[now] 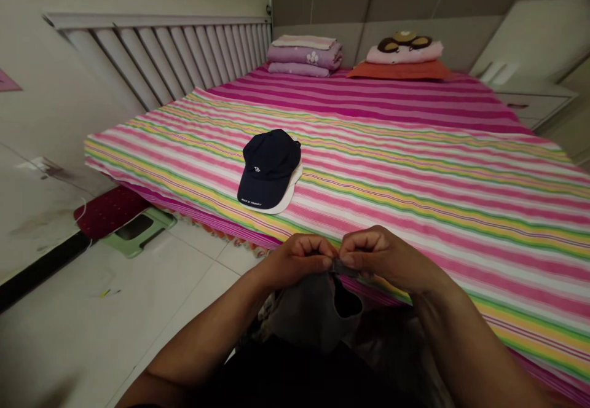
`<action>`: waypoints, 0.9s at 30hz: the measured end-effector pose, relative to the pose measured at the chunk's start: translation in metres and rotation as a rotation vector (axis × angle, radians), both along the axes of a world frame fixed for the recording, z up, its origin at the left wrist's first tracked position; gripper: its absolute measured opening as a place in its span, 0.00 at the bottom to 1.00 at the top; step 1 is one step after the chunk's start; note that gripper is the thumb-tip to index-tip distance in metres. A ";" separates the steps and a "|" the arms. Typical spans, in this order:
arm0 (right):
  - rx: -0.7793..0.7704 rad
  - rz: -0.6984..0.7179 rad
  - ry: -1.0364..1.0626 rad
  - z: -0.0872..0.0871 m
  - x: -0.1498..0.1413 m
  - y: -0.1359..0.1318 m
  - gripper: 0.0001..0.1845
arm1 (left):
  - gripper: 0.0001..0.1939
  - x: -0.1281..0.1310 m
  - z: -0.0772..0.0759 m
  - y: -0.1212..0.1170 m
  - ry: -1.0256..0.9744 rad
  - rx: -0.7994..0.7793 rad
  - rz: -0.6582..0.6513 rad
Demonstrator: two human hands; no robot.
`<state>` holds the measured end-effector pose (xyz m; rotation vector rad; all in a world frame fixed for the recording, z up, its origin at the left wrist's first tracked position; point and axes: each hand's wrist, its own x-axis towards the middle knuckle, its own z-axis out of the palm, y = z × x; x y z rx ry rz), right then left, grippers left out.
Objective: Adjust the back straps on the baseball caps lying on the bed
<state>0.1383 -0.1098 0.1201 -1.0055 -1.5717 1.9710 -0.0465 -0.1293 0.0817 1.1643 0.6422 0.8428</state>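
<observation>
the fingers of the left hand [302,260] and right hand [380,254] are closed in a pinch, almost meeting on the strap [346,268] of a grey cap [302,313], held in front of the bed [442,211]. a navy cap [271,156] rests on a white cap [289,196] there; that pair looks finished to me. the grey one isn't set down yet; whether its strap is fastened, i can't tell.

At six o'clock, the rounded grey cloth cap [299,319] looks matt; towards twelve from it, the navy-blue peaked cloth cap [271,155] is matt too. Pink-white-yellow striped cloth bedding [415,177] looks smooth; at eight o'clock, pale floor tiles [179,316] look faintly glossy.
</observation>
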 end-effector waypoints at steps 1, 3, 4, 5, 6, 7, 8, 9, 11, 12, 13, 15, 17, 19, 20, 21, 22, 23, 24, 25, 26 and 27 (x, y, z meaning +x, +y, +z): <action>0.008 0.010 -0.007 0.001 0.001 0.001 0.12 | 0.10 0.000 0.000 0.000 -0.011 -0.021 -0.011; 0.027 0.028 -0.027 0.001 0.002 0.002 0.12 | 0.10 0.000 -0.001 -0.001 -0.035 -0.059 -0.031; 0.035 0.036 -0.034 0.001 0.002 0.003 0.12 | 0.10 0.001 -0.001 -0.001 -0.042 -0.072 -0.037; 0.042 0.043 -0.040 0.001 0.002 0.003 0.12 | 0.11 0.001 -0.002 -0.001 -0.043 -0.078 -0.039; 0.047 0.052 -0.044 0.000 0.003 0.004 0.12 | 0.11 0.001 -0.002 -0.001 -0.039 -0.081 -0.038; 0.052 0.059 -0.045 -0.001 0.003 0.005 0.11 | 0.11 0.001 -0.002 -0.002 -0.031 -0.082 -0.035; 0.054 0.067 -0.046 -0.002 0.004 0.005 0.11 | 0.12 0.001 -0.002 -0.002 -0.022 -0.080 -0.032; 0.056 0.076 -0.045 -0.002 0.004 0.005 0.11 | 0.12 0.002 -0.002 -0.002 -0.012 -0.078 -0.032; 0.068 0.086 -0.049 -0.003 0.004 0.005 0.11 | 0.13 0.002 -0.002 -0.001 0.003 -0.078 -0.036; 0.077 0.085 -0.056 -0.003 0.004 0.005 0.11 | 0.13 0.003 -0.002 -0.001 0.008 -0.082 -0.042; 0.086 0.076 -0.069 -0.003 0.004 0.004 0.11 | 0.13 0.003 -0.001 -0.001 0.010 -0.086 -0.047; 0.099 0.037 -0.102 -0.002 0.002 0.003 0.12 | 0.13 0.003 -0.001 -0.002 0.006 -0.093 -0.052; 0.115 -0.023 -0.120 -0.001 0.001 0.000 0.12 | 0.11 0.003 -0.001 -0.002 -0.008 -0.089 -0.029; 0.196 -0.124 -0.119 -0.001 0.001 -0.004 0.13 | 0.10 0.003 -0.002 -0.001 -0.019 -0.076 0.031; 0.287 -0.199 -0.134 -0.002 0.002 -0.007 0.13 | 0.10 0.003 -0.002 -0.001 -0.020 -0.068 0.061; 0.418 -0.283 -0.167 -0.003 0.002 -0.010 0.12 | 0.10 0.003 -0.002 -0.001 -0.021 -0.060 0.088; 0.585 -0.358 -0.212 -0.005 0.003 -0.014 0.11 | 0.10 0.003 -0.003 -0.001 -0.023 -0.055 0.112; 0.776 -0.415 -0.261 -0.007 0.004 -0.018 0.09 | 0.10 0.004 -0.003 -0.001 -0.024 -0.055 0.138; 0.978 -0.452 -0.309 -0.010 0.004 -0.022 0.07 | 0.10 0.005 -0.004 0.000 -0.028 -0.059 0.166; 1.171 -0.467 -0.361 -0.013 0.004 -0.026 0.05 | 0.09 0.006 -0.004 0.000 -0.033 -0.071 0.198; 1.339 -0.473 -0.414 -0.015 0.003 -0.030 0.05 | 0.08 0.007 -0.005 0.000 -0.039 -0.085 0.231; 1.473 -0.480 -0.470 -0.018 0.003 -0.033 0.06 | 0.08 0.009 -0.005 0.000 -0.044 -0.097 0.259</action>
